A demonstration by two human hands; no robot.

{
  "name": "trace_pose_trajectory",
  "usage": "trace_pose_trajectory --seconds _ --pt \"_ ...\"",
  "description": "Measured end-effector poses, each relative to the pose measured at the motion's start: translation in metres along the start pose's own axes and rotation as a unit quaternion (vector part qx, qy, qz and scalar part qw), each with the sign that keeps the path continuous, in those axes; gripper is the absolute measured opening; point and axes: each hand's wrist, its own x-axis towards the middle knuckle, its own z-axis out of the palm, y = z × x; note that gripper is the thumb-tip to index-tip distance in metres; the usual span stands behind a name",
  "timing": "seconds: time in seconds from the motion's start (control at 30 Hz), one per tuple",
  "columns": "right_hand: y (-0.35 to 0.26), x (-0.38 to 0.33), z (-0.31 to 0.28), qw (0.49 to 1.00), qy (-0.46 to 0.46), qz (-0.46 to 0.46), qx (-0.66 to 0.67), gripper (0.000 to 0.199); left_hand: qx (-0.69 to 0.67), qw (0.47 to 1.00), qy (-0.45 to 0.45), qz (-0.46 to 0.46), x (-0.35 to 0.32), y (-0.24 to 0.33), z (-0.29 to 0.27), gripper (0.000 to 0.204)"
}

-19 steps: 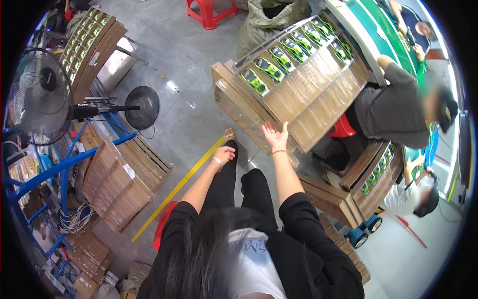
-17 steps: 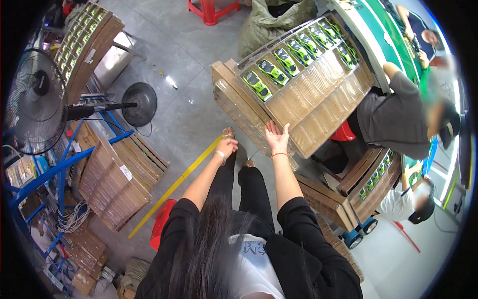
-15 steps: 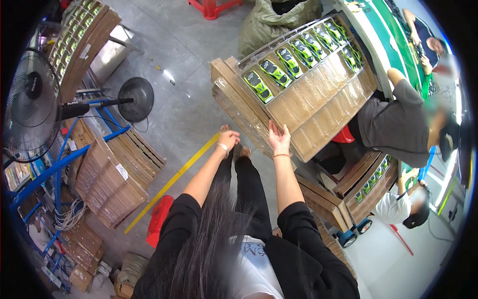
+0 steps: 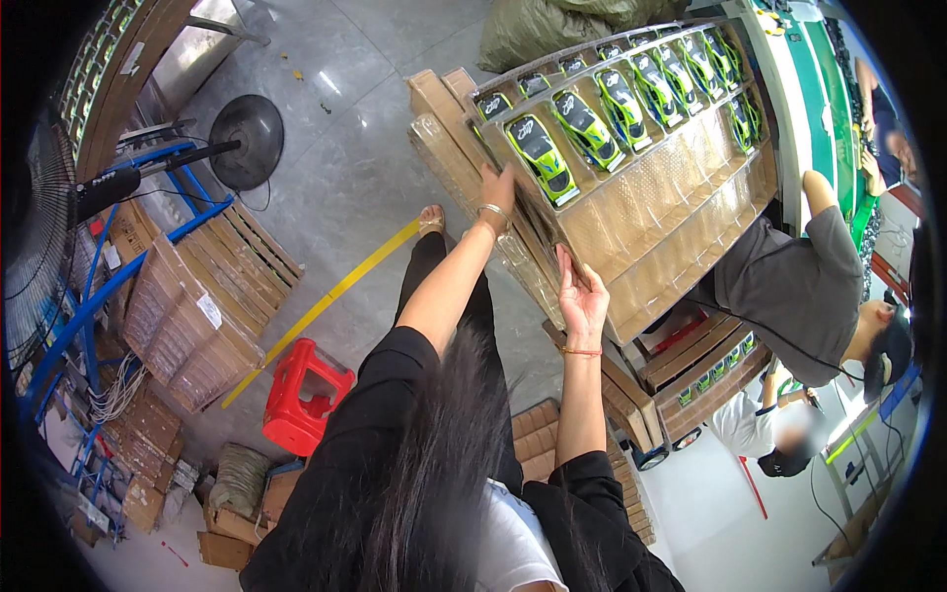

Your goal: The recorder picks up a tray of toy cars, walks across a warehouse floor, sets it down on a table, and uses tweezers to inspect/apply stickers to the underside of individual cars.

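Observation:
A tall stack of cardboard trays [image 4: 651,212] stands in front of me, its top layer filled with green and black toy cars [image 4: 543,153] under clear plastic. My left hand [image 4: 496,189], with a bracelet at the wrist, grips the near edge of a top tray beside a green car. My right hand [image 4: 580,296], with an orange band on its wrist, presses against the side of the stack lower down, fingers spread upward. Both sleeves are black.
A person in a grey shirt [image 4: 799,286] bends at the stack's right side; another person [image 4: 779,434] crouches below. A red stool [image 4: 306,395], wrapped flat cartons [image 4: 197,296], a blue rack [image 4: 89,296] and a floor fan [image 4: 247,128] stand at the left. Yellow tape [image 4: 326,296] crosses the floor.
I have stepped closer to the stack. My left hand rose from near the floor tape to the top tray's edge. My right hand stays on the stack's side.

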Motion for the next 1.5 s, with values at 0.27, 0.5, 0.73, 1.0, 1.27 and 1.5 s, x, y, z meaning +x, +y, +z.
trace_pose_trajectory --seconds 0.27,0.5,0.73,1.0,1.27,1.5 --pt "-0.012 0.014 -0.002 1.0 -0.022 0.0 0.012 0.043 -0.085 0.993 -0.08 -0.008 -0.024 -0.02 -0.005 0.059" --pt "-0.026 0.028 -0.012 1.0 -0.011 -0.002 0.011 0.043 -0.055 0.972 -0.227 0.027 -0.056 -0.017 0.005 0.111" --pt "-0.033 0.041 -0.022 1.0 -0.008 0.003 0.008 0.042 -0.216 0.956 -0.199 0.011 -0.042 -0.062 0.025 0.096" --pt "-0.061 0.037 -0.027 0.999 -0.035 -0.013 0.004 0.04 -0.135 0.982 -0.133 0.023 -0.089 -0.051 0.002 0.075" --pt "-0.097 0.035 -0.002 0.995 -0.092 0.04 0.022 0.041 -0.206 0.968 -0.145 -0.01 -0.117 -0.094 -0.122 0.077" --pt "-0.12 0.059 0.022 0.993 -0.092 0.051 0.052 0.04 -0.18 0.975 -0.073 -0.106 -0.124 -0.097 -0.227 0.032"
